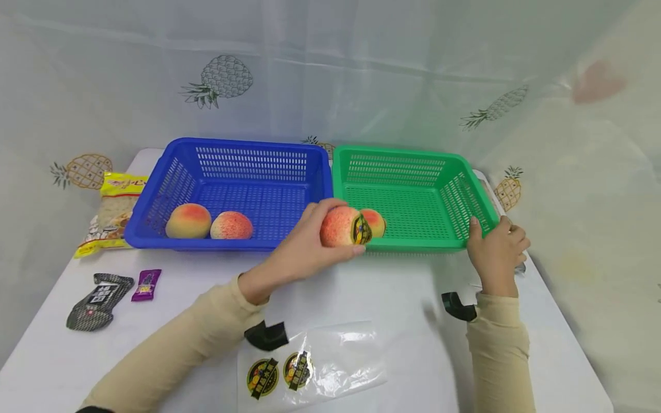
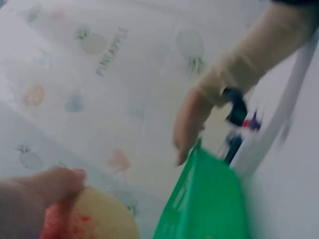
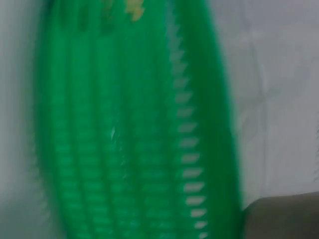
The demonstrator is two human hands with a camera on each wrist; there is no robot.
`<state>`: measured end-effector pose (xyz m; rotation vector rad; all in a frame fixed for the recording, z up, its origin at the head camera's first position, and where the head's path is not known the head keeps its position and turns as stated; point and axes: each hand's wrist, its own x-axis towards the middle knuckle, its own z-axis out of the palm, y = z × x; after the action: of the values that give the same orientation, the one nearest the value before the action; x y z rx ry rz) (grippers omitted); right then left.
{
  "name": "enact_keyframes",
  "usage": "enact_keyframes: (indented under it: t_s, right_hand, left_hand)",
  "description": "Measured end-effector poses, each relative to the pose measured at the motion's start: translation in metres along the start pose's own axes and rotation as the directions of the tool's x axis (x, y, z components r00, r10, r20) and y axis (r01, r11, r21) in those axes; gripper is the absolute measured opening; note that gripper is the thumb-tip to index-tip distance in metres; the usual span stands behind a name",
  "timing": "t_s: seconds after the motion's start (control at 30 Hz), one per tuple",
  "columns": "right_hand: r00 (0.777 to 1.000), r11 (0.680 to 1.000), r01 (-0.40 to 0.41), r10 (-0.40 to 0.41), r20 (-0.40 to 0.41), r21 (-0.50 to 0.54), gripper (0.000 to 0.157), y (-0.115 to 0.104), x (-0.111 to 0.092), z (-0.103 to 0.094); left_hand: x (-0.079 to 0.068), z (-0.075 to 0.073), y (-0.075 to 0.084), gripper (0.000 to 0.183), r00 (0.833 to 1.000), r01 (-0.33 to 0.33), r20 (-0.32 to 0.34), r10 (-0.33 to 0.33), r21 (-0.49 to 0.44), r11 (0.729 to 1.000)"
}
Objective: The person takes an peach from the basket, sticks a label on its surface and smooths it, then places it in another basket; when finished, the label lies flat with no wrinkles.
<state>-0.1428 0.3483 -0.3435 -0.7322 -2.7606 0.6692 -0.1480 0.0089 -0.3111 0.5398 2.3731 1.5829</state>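
Note:
My left hand (image 1: 304, 244) grips a peach (image 1: 338, 226) bearing a black-and-yellow round sticker, above the front left corner of the green basket (image 1: 408, 244). Behind it, partly hidden, a second peach (image 1: 376, 222) lies in that basket. My right hand (image 1: 498, 252) holds the green basket by its front right corner, thumb on the inner side of the rim and fingers outside. The left wrist view shows the held peach (image 2: 99, 219) and the right hand (image 2: 192, 122) at the basket's corner. Basket mesh, blurred, fills most of the right wrist view.
Left of the green basket stands a blue basket (image 1: 232, 244) with two peaches. A yellow snack bag (image 1: 116, 209), a dark packet (image 1: 100, 301) and a purple candy (image 1: 147, 285) lie at the left. In front lies a clear sheet (image 1: 346, 367) with two stickers.

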Motion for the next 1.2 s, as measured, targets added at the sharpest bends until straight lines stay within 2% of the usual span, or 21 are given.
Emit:
enact_keyframes:
  t_s: [0.1,0.17,0.3,0.33,0.43,0.57,0.73,0.83,0.97,1.13,1.2]
  right_hand:
    - [0.99,0.996,-0.061,0.069,0.123,-0.061,0.085,0.012,0.019,0.005]
    - [0.983,0.995,-0.072,0.083,0.162,-0.071,0.086,0.015,0.025,0.009]
    - [0.986,0.995,-0.072,0.082,0.145,-0.071,0.086,0.016,0.027,0.014]
    - [0.988,0.996,-0.066,0.075,0.136,-0.065,0.085,0.016,0.027,0.015]
    - [0.992,0.997,-0.042,0.049,0.12,-0.058,0.084,0.017,0.027,0.015]
    - [0.994,0.999,-0.013,0.018,0.106,-0.049,0.082,0.02,0.027,0.014]
    - [0.997,0.999,-0.001,0.004,0.083,-0.036,0.08,0.022,0.026,0.012]
    - [0.997,1.0,0.008,-0.006,0.073,-0.026,0.079,0.021,0.024,0.013]
    - [0.998,1.0,0.012,-0.011,0.058,-0.019,0.078,0.021,0.023,0.013]
    - [0.999,1.0,-0.003,0.003,0.041,-0.02,0.077,0.022,0.025,0.015]
    - [0.999,1.0,-0.006,0.007,0.041,-0.022,0.077,0.022,0.026,0.016]
  left_hand:
    - [0.043,-0.006,0.015,0.074,1.0,0.01,-0.031,-0.005,0.186,0.983]
    - [0.072,-0.008,0.022,0.078,0.999,0.031,-0.022,-0.026,0.268,0.963]
    - [0.123,-0.003,0.027,0.08,0.996,0.072,0.016,-0.085,0.396,0.916]
    - [0.133,-0.001,0.026,0.08,0.994,0.08,0.03,-0.102,0.419,0.905]
    - [0.154,0.009,0.022,0.079,0.985,0.088,0.082,-0.152,0.521,0.849]
    - [0.169,0.022,0.014,0.075,0.968,0.081,0.141,-0.207,0.605,0.792]
    - [0.18,0.029,0.003,0.058,0.957,0.079,0.174,-0.234,0.617,0.783]
    - [0.181,0.032,-0.003,0.038,0.948,0.064,0.198,-0.25,0.649,0.758]
    - [0.182,0.037,-0.006,0.029,0.948,0.033,0.206,-0.242,0.694,0.72]
    - [0.181,0.04,-0.007,0.045,0.956,0.018,0.189,-0.224,0.726,0.688]
    - [0.182,0.041,-0.008,0.048,0.955,0.016,0.184,-0.231,0.749,0.663]
